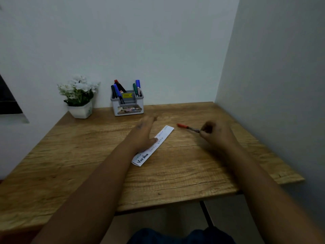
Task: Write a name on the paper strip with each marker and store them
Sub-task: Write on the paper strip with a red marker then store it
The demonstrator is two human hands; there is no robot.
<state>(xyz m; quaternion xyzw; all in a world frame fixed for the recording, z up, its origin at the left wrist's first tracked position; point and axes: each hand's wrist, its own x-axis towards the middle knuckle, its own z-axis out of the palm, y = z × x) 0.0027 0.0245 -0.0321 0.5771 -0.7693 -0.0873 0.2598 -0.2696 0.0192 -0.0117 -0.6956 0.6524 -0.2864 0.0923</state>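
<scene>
Reading "Varsha" repeatedly, paper strip (pixel 153 146) under left hand (pixel 143 132).

left hand (pixel 144 132) flat, right hand (pixel 213 132) pinching

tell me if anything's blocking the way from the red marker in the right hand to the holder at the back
Nothing visible does. The right hand holds the red marker over bare table; the holder stands beyond it to the left, with the left hand and paper strip nearer.
</scene>
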